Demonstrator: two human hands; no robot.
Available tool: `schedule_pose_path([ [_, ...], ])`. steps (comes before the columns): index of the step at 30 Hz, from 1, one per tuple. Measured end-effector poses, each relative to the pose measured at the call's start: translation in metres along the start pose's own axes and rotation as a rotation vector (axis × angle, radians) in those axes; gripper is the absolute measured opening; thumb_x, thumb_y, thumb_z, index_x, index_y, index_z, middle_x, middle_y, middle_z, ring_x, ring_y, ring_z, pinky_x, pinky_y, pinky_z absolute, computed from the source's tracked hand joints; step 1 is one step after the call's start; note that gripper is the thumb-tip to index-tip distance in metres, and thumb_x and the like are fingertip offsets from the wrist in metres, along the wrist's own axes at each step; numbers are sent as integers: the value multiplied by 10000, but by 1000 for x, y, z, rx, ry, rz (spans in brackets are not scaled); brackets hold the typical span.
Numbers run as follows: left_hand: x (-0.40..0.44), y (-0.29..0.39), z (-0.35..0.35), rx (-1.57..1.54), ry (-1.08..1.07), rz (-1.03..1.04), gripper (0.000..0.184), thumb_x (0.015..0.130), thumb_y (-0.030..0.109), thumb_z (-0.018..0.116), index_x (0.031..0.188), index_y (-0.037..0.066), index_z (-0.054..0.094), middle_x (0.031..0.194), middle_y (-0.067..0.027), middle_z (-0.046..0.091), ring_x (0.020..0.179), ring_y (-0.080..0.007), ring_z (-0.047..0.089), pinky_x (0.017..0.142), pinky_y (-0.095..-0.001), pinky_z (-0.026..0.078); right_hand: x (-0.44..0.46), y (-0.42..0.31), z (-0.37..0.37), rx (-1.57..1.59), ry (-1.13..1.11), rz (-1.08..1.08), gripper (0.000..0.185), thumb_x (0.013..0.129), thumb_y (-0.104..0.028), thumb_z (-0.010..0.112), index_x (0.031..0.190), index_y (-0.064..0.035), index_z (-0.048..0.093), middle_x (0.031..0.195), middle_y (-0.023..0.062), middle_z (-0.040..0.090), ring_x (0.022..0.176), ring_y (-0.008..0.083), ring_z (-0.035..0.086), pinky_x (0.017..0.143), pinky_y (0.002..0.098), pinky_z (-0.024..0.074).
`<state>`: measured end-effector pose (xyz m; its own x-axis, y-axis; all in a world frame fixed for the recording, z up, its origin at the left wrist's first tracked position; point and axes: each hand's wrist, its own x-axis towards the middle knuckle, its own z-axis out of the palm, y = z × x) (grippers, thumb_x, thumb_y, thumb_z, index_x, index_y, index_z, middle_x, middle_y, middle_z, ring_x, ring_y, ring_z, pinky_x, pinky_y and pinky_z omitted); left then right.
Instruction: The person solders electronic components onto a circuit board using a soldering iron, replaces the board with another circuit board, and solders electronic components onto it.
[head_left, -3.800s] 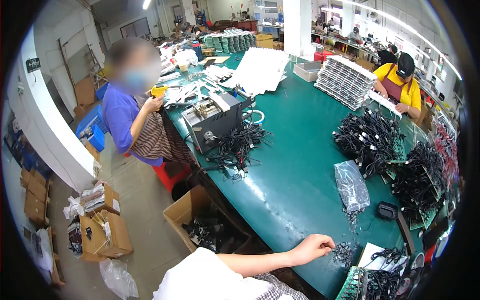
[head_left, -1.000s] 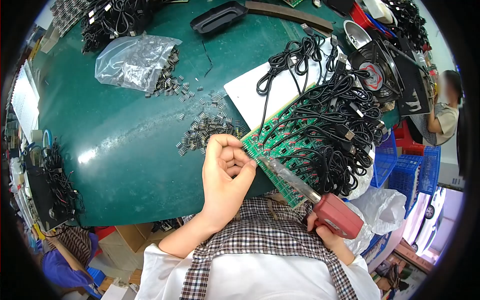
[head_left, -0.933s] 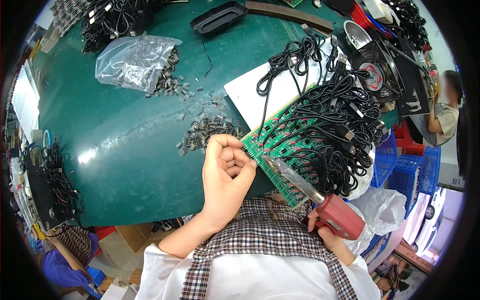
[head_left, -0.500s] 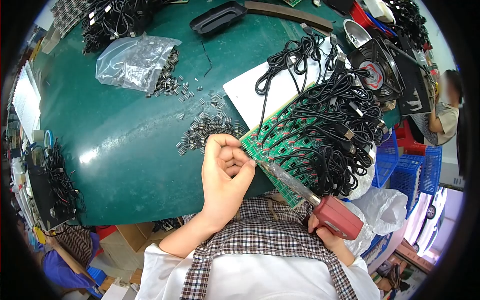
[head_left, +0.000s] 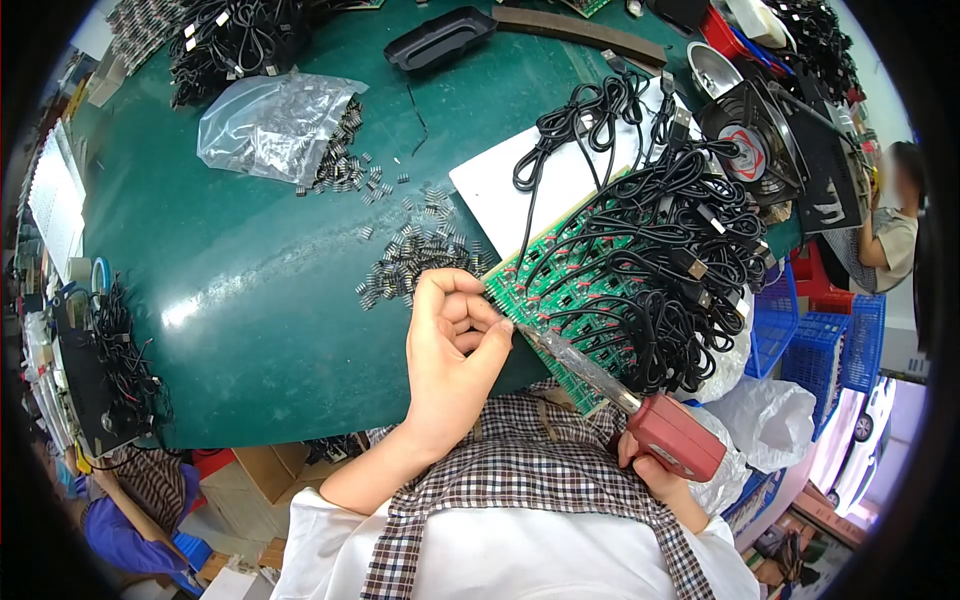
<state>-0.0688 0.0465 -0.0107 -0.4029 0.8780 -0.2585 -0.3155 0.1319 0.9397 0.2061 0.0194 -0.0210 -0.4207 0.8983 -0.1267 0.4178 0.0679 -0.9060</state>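
My left hand (head_left: 448,350) is closed, its thumb and fingertips pinched together at the left edge of a green circuit board panel (head_left: 512,290). Whatever lies between those fingertips is too small to make out. My right hand (head_left: 655,478) grips the red handle of a soldering iron (head_left: 680,438). The iron's tip reaches the board's edge beside my left thumb. Bundled black USB cables (head_left: 660,335) lie over the right part of the panel. Just beyond my left hand is a loose pile of small metal connectors (head_left: 415,260).
A clear plastic bag (head_left: 262,128) spills more connectors on the green table (head_left: 250,350). A black tray (head_left: 440,40) and a brown bar (head_left: 580,32) lie at the back. White sheet (head_left: 490,180) under the cables; fan (head_left: 750,145) at right. Other people sit at both sides.
The whole view has shifted very slightly. Both hands, the soldering iron and the board keep practically the same positions relative to one another.
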Motion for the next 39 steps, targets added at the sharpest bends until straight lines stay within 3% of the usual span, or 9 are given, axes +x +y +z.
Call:
schedule_pose_path([
  [7,-5,14,-11,-14,-37,-72,389,752,-78,562,1089,13,391,809,-51,534,664,-75,527,583,-190,452,18,-37,1,527,-67,222,578,658,-276,764,1017,89,495,817,102,614,622,127,584,544,207,449],
  [9,-9,22,-30,648,136,174,425,733,-59,604,1115,4,428,823,-53,529,612,-59,479,556,-174,409,18,-39,2,520,-78,220,577,661,-252,767,1031,81,475,807,117,611,587,139,568,513,207,432],
  [11,-8,26,-51,935,299,286,412,677,-40,654,1055,8,496,828,-55,513,584,-90,419,530,-207,373,17,-41,8,403,-15,201,599,725,-480,661,987,37,509,813,80,547,514,142,500,469,245,366],
  [13,-6,27,-64,988,297,281,382,657,-40,668,1008,7,524,800,-48,509,599,-101,426,529,-222,377,18,-38,11,441,7,166,609,718,-469,672,992,46,499,797,83,546,503,144,499,463,244,371],
  [17,-1,25,-71,955,319,259,306,656,-37,672,936,0,551,747,-44,505,587,-104,429,532,-229,381,15,-35,11,411,67,139,637,715,-470,674,1024,49,476,784,94,555,480,144,494,438,240,372],
  [19,3,28,-72,991,314,245,220,663,-43,664,857,-17,563,686,-50,496,555,-109,423,529,-235,385,11,-21,3,549,-27,120,720,700,-277,733,1184,61,319,868,152,609,526,176,541,461,253,414],
  [25,4,35,-71,1144,248,306,147,693,-51,626,823,-32,561,678,-88,535,524,-143,475,519,-270,411,15,-37,11,456,67,118,642,722,-447,676,1062,51,456,829,107,555,502,151,502,454,247,386],
  [29,2,39,-76,1152,192,338,138,721,-54,592,857,-44,569,747,-123,578,613,-181,573,592,-262,465,13,-28,5,585,10,119,667,679,-253,750,1133,67,380,864,150,611,557,172,561,506,251,429],
  [39,-5,33,-76,918,372,342,135,756,-77,563,889,-58,576,801,-84,596,724,-132,599,657,-215,462,17,-34,4,639,11,183,657,655,-269,778,1086,92,436,820,118,613,568,131,563,490,201,426],
])
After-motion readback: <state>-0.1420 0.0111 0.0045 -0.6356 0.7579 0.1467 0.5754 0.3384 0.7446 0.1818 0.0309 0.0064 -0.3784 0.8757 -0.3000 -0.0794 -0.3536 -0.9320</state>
